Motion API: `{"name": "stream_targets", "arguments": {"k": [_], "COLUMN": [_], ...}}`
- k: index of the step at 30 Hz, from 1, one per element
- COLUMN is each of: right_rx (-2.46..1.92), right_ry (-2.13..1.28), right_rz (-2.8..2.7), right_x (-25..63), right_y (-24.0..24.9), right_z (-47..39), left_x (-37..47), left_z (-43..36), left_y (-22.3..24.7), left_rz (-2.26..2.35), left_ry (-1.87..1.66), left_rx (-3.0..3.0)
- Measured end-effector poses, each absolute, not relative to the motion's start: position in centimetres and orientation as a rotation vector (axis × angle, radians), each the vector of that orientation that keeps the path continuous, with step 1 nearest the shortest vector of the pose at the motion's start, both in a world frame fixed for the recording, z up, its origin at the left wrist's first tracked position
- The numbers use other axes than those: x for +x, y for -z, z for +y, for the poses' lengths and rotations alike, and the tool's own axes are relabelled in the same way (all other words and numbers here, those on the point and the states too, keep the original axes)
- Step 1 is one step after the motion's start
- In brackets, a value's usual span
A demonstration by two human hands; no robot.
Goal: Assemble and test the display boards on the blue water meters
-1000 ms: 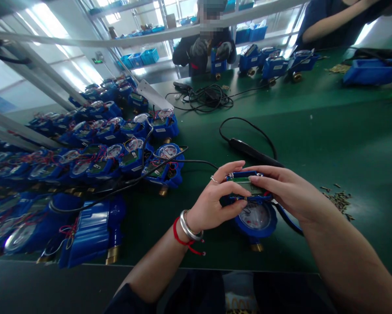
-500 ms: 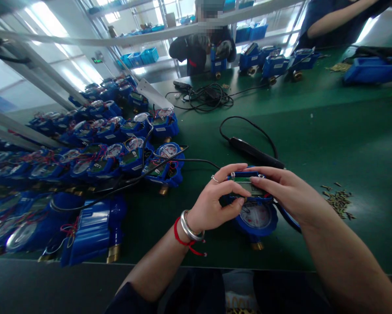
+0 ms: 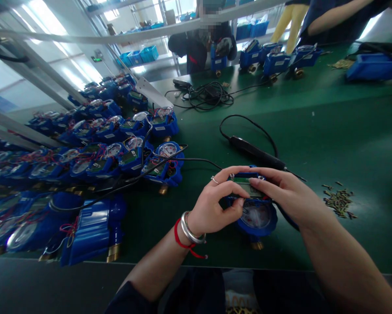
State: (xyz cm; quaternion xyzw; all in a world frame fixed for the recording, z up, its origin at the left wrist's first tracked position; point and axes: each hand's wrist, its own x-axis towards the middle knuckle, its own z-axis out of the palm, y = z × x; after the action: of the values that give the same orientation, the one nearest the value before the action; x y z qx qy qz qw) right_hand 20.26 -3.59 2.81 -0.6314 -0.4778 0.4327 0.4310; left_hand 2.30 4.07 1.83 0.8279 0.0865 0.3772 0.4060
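Observation:
A blue water meter [image 3: 256, 218] with a round clear dial and a brass pipe end lies in front of me. A green circuit board with a small display [image 3: 255, 190] sits in its upper housing. My left hand [image 3: 220, 198] grips the housing's left side, its thumb and a finger pinched together at the board's lower edge by thin wires. Whether a wire is between them I cannot make out. My right hand [image 3: 289, 192] wraps the right side, with a fingertip pressed on the board and another finger along the far edge.
A black electric screwdriver [image 3: 256, 152] with a looped cord lies just beyond the meter. Loose brass-coloured screws [image 3: 340, 201] are heaped at right. Rows of blue meters [image 3: 111, 159] with exposed wires fill the left. A coiled cable [image 3: 212, 96] lies farther back; a co-worker [image 3: 197, 50] sits opposite.
The left thumb and finger have shifted slightly at the board's lower edge, and characters now show more on the display. Someone's yellow trousers have come into view at the back.

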Motion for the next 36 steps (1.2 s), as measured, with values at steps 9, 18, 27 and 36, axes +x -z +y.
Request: {"name": "stream_targets", "arguments": {"k": [9, 18, 27, 36], "right_rx": [-1.546, -1.587, -1.553, -1.512], "right_ry": [-1.045, -1.009, -1.049, -1.132], "right_rz": [-1.238, -1.251, -1.113, -0.962], "right_x": [19.8, 19.8, 19.9, 20.0], "right_y": [-2.7, -2.5, -2.2, -2.1], "right_z": [-4.1, -4.4, -4.2, -4.1], "left_x": [1.8, 1.8, 1.9, 1.8], "left_z": [4.1, 4.3, 4.5, 4.9], "left_y": [-1.6, -1.8, -1.3, -0.8], "left_rz": [0.226, 0.150, 0.120, 0.115], "left_ry": [-0.878, -0.865, -0.905, -0.922], "left_rx": [2.073, 2.067, 2.031, 2.077]}}
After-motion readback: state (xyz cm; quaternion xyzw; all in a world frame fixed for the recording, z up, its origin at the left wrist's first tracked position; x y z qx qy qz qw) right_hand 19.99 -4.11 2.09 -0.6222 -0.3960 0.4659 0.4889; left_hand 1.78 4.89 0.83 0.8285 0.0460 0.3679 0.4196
